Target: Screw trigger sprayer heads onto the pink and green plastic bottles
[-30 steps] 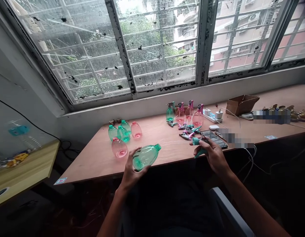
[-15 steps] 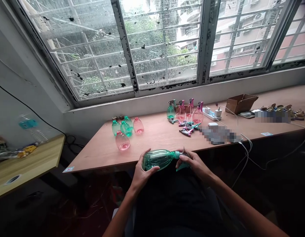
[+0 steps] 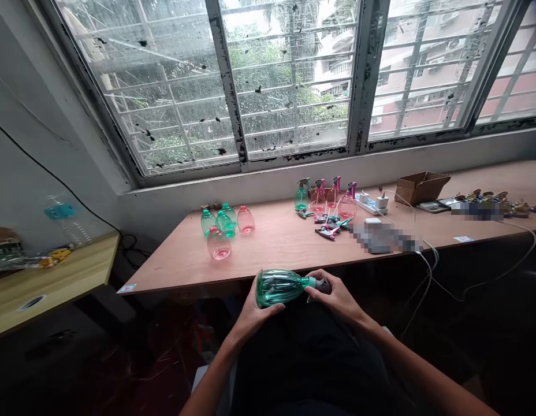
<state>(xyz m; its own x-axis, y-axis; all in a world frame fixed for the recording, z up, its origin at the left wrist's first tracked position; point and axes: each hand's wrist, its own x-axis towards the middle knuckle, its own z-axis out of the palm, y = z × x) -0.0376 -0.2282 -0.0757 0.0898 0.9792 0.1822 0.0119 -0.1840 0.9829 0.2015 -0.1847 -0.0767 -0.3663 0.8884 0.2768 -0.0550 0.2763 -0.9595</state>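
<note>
A clear green spray bottle (image 3: 280, 287) lies on its side above my lap, close to the table's front edge. My left hand (image 3: 258, 306) is wrapped round its base, thumb along the near side. At the neck, my right hand (image 3: 331, 294) grips the spray head (image 3: 322, 285), a dark nozzle with a light green collar that sits on the bottle's mouth. Part of the spray head is hidden by my fingers. Beyond, loose trigger spray heads (image 3: 331, 225) in pink, green and black lie in a pile on the table.
Several headless green bottles (image 3: 225, 224) and pink bottles (image 3: 219, 244) stand on the table (image 3: 177, 260) at left. Spray bottles with heads (image 3: 346, 203) stand by the window wall. To the right are a power strip (image 3: 372, 203), cables, and an open cardboard box (image 3: 421, 187).
My right hand has turned around the spray head, and its green trigger, seen below earlier, is now mostly hidden. The bottle has shifted slightly down and right in view.
</note>
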